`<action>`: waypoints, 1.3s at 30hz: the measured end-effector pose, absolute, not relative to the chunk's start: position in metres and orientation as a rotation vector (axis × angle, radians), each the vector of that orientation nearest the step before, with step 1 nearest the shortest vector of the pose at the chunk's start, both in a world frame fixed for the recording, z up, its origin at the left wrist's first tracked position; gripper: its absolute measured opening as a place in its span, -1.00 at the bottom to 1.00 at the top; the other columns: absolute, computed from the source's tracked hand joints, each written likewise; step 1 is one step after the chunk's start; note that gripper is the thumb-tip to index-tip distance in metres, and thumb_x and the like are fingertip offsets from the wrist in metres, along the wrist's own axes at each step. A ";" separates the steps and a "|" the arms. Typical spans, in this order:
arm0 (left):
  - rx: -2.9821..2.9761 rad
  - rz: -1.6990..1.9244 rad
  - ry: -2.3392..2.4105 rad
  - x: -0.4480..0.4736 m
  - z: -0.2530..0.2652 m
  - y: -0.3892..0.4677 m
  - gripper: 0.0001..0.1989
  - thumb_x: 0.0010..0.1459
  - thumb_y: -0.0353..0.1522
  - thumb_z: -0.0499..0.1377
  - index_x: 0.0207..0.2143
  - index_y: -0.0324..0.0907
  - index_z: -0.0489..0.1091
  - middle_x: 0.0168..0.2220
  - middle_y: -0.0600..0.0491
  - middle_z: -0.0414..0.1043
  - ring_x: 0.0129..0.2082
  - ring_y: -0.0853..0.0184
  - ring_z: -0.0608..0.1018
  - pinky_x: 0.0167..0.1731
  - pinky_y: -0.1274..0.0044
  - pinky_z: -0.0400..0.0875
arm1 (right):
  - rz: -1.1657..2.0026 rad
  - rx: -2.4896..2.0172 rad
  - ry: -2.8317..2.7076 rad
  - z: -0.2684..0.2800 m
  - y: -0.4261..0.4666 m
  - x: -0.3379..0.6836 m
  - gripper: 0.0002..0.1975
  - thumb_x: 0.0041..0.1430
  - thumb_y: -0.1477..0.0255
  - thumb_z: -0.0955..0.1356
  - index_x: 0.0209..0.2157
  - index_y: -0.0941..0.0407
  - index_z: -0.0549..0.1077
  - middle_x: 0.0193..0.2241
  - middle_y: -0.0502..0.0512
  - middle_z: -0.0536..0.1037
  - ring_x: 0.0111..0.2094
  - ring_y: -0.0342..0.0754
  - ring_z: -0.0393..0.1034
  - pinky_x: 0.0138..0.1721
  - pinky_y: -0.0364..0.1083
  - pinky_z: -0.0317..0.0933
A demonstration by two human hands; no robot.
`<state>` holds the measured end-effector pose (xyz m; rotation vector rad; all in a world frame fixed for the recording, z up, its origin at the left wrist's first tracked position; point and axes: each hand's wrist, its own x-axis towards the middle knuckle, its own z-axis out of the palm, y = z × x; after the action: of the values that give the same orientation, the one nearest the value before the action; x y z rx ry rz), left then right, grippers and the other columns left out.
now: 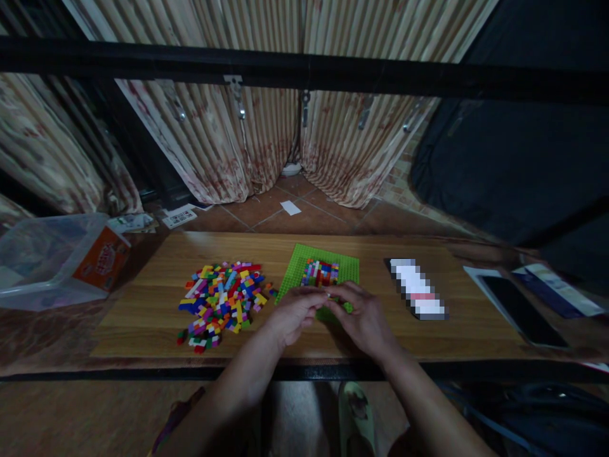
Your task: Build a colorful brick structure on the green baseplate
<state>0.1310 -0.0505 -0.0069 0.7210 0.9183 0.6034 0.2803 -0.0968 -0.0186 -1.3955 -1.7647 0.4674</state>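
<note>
While I watch remotely, the left hand (295,311) and right hand (364,317) meet, fingertips narrowed at a small pale piece (328,296), whose holder I cannot tell; beneath, the green baseplate (292,270) bears assembled bricks (320,272) just beyond.

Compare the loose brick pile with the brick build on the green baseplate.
The loose brick pile lies jumbled on the wooden tabletop; the brick build sits compactly on the green baseplate. The loose brick pile covers more area than the brick build. Both are multicolored.
</note>
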 end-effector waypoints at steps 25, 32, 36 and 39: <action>0.779 0.634 0.909 0.126 -0.006 -0.045 -0.65 -0.14 -0.20 0.33 -0.39 -0.28 0.40 -0.62 0.24 0.08 -0.70 0.64 0.05 -0.71 0.69 -0.23 | 0.598 -1.346 -1.189 -0.023 -0.085 0.296 -0.86 0.02 0.28 0.42 -0.39 0.03 0.58 -0.24 0.07 0.50 -0.19 -0.02 0.40 -0.14 -0.01 0.25; 0.894 0.695 1.050 0.120 -0.008 -0.042 -0.65 -0.05 -0.17 0.25 -0.31 -0.26 0.45 -0.65 0.23 0.11 -0.71 0.60 0.06 -0.70 0.66 -0.17 | 0.608 -1.456 -1.168 -0.040 -0.081 0.294 -0.84 -0.03 0.25 0.44 -0.40 0.01 0.58 -0.14 0.10 0.45 -0.07 0.05 0.33 0.01 0.09 0.15; 0.958 0.661 1.094 0.125 -0.009 -0.046 -0.70 0.04 -0.22 0.18 -0.24 -0.23 0.47 -0.67 0.22 0.14 -0.70 0.58 0.10 -0.68 0.66 -0.11 | 0.540 -1.530 -1.300 -0.050 -0.080 0.285 -0.85 0.02 0.24 0.41 -0.37 -0.04 0.59 -0.07 0.09 0.41 0.01 0.08 0.26 0.07 0.14 0.08; 0.980 0.672 1.106 0.130 -0.009 -0.049 -0.71 0.06 -0.25 0.16 -0.23 -0.24 0.49 -0.67 0.20 0.17 -0.68 0.55 0.15 -0.65 0.65 -0.06 | 0.486 -1.569 -1.309 -0.055 -0.077 0.284 -0.85 0.02 0.25 0.40 -0.37 -0.03 0.59 -0.04 0.10 0.40 0.03 0.10 0.24 0.08 0.16 0.06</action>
<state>0.1304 -0.0493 -0.0088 0.9801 1.1055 0.6725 0.2838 -0.0772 -0.0547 -1.5686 -1.3085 0.4864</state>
